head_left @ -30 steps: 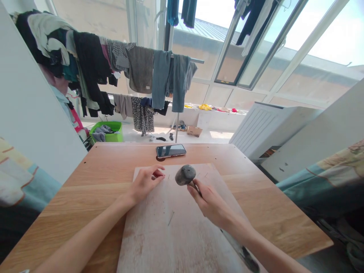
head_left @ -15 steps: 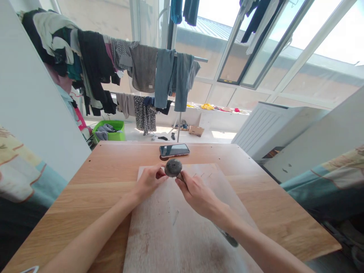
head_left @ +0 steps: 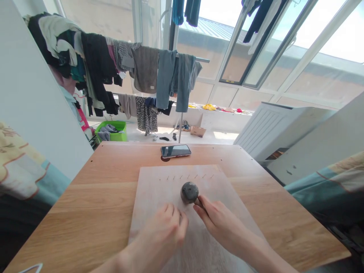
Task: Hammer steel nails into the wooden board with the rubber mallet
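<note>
Gripping mallet [head_left: 189,192] in right hand [head_left: 220,223], head beyond fingertips.

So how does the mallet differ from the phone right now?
The mallet has a rounded grey head, while the phone is a flat, dark-screened rectangle. The mallet is in the right hand, over the board; the phone lies on the table, beyond the board. Both look dark.

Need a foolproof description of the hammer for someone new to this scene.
Start at the wooden table, then the pale board lying on it. Just nearer than the row of thin nails near the board's far edge, the right hand grips the hammer. Its thick, rounded, dark grey head stands out from the slim nails and pale board.
</note>
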{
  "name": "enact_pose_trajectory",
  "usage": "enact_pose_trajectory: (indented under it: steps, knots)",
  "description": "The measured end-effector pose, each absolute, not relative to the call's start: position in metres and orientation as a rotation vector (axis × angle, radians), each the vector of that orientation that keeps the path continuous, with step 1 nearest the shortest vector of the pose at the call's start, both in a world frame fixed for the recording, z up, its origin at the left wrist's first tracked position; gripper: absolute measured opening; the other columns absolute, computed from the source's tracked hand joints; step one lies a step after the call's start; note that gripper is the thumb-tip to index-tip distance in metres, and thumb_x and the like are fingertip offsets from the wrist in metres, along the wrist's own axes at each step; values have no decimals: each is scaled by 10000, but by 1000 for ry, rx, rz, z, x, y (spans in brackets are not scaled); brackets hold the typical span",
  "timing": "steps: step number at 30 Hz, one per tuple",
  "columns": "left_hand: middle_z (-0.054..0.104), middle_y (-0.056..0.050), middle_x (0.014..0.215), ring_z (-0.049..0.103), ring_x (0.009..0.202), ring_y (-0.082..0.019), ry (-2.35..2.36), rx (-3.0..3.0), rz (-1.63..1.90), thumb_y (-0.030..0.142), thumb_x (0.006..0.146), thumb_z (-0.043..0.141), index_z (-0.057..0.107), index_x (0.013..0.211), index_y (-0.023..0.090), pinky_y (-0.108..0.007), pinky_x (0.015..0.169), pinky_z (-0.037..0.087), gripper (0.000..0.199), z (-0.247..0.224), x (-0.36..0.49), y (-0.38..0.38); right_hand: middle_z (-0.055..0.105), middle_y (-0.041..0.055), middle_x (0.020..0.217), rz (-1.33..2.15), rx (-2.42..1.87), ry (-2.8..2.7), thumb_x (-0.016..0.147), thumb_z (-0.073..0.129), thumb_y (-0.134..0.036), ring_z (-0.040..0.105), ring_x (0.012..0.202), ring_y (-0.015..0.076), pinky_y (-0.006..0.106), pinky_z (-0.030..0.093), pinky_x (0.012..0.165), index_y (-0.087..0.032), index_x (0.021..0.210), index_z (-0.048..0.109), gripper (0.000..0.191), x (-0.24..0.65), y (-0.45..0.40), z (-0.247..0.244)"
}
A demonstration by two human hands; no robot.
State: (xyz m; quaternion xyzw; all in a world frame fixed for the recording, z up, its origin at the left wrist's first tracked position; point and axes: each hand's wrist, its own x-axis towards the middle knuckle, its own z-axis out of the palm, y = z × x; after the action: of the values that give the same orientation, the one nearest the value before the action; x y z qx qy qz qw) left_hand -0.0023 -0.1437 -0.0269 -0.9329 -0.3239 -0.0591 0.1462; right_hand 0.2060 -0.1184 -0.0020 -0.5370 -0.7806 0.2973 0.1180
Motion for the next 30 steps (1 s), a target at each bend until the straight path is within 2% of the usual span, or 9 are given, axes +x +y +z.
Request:
enact_pose_trajectory:
  steps: [6,11,13,14,16,19,24,27,30]
  knots:
    - [661,-124,705,542,537,-219,-961,-2551,-96,141,804,590,729,927,102,-356,472,366,189,-37,37,-150,745,73,839,825,-1634,-2221,1034,385,-286,707,758,231,279,422,656,-202,1041,613,243,204,-123,-14]
    - [680,-92,746,613,628,-223,-982,-2736,-139,49,735,623,694,860,140,-330,541,456,170,-27,15,-133,747,88,860,843,-1645,-2206,1043,349,-312,706,805,244,294,429,685,-186,1078,617,299,206,-121,-18]
    - [694,-51,814,644,694,-198,-1120,-2900,-281,19,725,601,668,872,173,-294,618,498,224,-21,-9,-116,745,89,865,864,-1634,-2202,1045,344,-328,702,798,245,302,423,688,-187,1102,615,310,208,-120,-19]
    - [695,-28,823,650,695,-171,-1298,-2918,-445,19,775,552,661,876,188,-272,647,509,225,-20,-23,-106,742,85,857,868,-1633,-2202,1045,345,-334,697,782,243,304,417,683,-190,1112,613,312,208,-120,-20]
    - [723,-22,887,676,783,-158,-1545,-2864,-940,115,872,521,675,928,206,-265,742,540,187,-22,-47,-83,731,77,824,867,-1645,-2205,1042,348,-342,684,746,240,304,403,663,-194,1114,612,310,209,-120,-21]
    - [749,-14,871,675,771,-161,-1776,-2684,-1394,253,877,571,698,901,207,-277,756,561,137,-33,-70,-55,713,69,797,869,-1660,-2202,1042,345,-349,671,731,240,303,395,651,-194,1100,610,312,209,-120,-22]
    - [759,-5,868,654,702,-150,-1865,-2704,-1445,328,863,600,725,881,217,-252,679,556,168,-50,-77,-45,722,81,839,891,-1677,-2198,1044,329,-360,680,767,254,311,405,673,-192,1112,598,324,209,-121,-19]
    - [759,-5,867,653,701,-149,-1882,-2702,-1482,327,855,609,731,892,217,-247,682,552,168,-53,-77,-47,733,90,896,913,-1661,-2195,1042,323,-348,687,842,272,323,415,715,-202,1111,581,305,209,-121,-18]
    - [758,-8,851,657,702,-148,-1923,-2696,-1542,330,851,619,733,893,207,-246,684,549,173,-54,-77,-47,719,83,858,903,-1687,-2199,1043,310,-371,680,825,280,332,410,706,-212,1100,571,311,209,-121,-18]
